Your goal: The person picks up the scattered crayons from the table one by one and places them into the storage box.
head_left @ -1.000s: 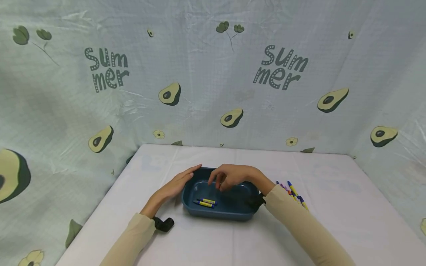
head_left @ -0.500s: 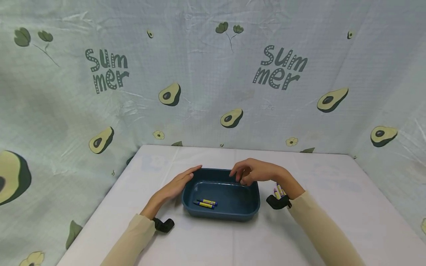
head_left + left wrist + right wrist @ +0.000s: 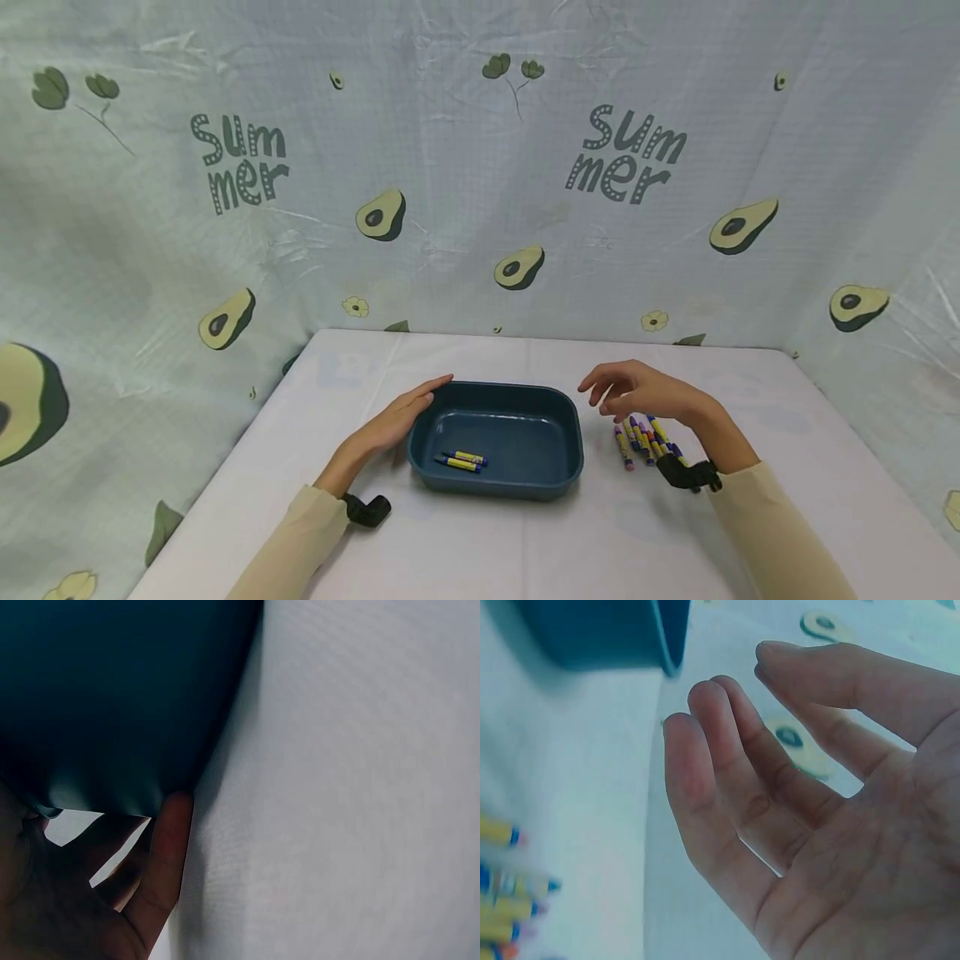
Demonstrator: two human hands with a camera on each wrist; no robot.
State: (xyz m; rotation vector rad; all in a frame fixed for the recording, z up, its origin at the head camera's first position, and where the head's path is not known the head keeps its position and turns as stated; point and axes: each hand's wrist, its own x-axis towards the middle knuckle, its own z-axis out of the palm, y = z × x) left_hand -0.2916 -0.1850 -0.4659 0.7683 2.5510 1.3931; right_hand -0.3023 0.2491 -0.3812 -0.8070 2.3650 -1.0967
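A dark blue rectangular bin (image 3: pixel 495 489) stands at the middle of the white table. Two crayons with yellow-and-blue wrappers (image 3: pixel 461 464) lie inside it, near its front left. My left hand (image 3: pixel 392 423) rests against the bin's left side, fingers extended; the left wrist view shows fingers (image 3: pixel 171 840) touching the bin wall (image 3: pixel 112 712). To the right of the bin, my right hand (image 3: pixel 654 390) hovers with loosely bent fingers (image 3: pixel 705 780) and holds nothing. Below it lies a loose group of several crayons (image 3: pixel 637 439), partly covered by the right hand and wrist.
White cloth covers the table (image 3: pixel 465 550). Behind it hangs a pale curtain (image 3: pixel 450 150) printed with avocados and lettering. A black wrist camera (image 3: pixel 686 473) sits over the right end of the crayon group, and another black wrist camera (image 3: pixel 367 510) is on the left wrist.
My right hand has moved from above the bin to the right, and now hovers by the loose crayons. The left hand and the two crayons in the bin have stayed put.
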